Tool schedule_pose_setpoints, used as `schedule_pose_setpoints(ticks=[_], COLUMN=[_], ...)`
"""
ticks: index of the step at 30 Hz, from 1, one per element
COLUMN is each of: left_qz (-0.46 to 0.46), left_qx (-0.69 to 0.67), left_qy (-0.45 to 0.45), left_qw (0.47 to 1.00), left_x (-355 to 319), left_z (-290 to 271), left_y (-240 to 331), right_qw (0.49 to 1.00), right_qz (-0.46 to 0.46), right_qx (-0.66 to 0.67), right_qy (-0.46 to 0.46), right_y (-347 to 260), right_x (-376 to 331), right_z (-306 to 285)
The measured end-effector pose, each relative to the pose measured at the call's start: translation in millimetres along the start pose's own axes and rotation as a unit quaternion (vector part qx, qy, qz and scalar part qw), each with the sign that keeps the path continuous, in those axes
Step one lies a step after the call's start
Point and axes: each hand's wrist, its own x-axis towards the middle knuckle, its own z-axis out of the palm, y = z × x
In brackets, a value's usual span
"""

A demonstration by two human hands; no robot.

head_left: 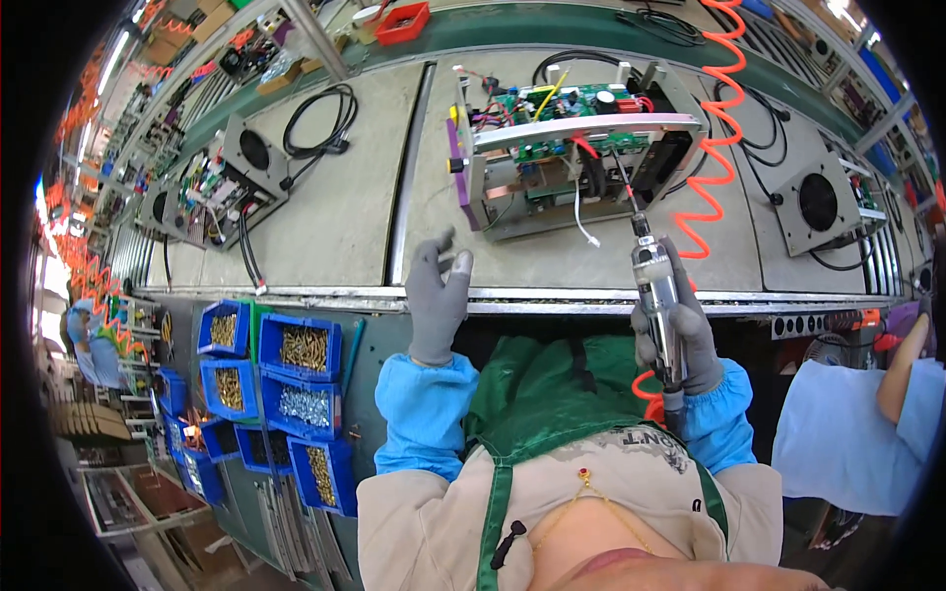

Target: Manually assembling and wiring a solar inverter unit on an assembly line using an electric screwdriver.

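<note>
While the right hand [680,330] closes its grip around the pneumatic screwdriver [655,286], the tool stands upright, its bit reaching the near edge of the open metal chassis [567,148] on the table [335,217]. Screwdriver: silver barrel, orange coiled hose [719,148] trailing beyond the chassis. Left hand [437,295]: grey glove, fingers loosely spread, holding nothing, left of the chassis. Blue bins [301,345], below and left of the chassis: brass and silver screws.
</note>
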Motion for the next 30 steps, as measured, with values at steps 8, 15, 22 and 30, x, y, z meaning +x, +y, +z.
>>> schedule_pose_setpoints(ticks=[8, 15, 22, 30], left_qz=[0.093, -0.105, -0.197, -0.333], left_qx=[0.080, 0.163, 0.679, 0.623], left_qy=[-0.056, 0.135, -0.025, -0.089], left_qw=[0.991, 0.972, 0.707, 0.702], left_x=[19, -45, -62, -33], left_z=[5, -115, -217, -220], left_y=[17, 7, -42, -63], right_qw=[0.975, 0.997, 0.991, 0.986], right_qz=[0.041, 0.011, 0.006, -0.047], right_qx=[-0.220, 0.058, 0.043, 0.084], right_qy=[0.001, -0.047, -0.129, -0.139], right_y=[26, 43, 42, 36], right_x=[13, -10, -4, 1], right_z=[29, -48, -65, -37])
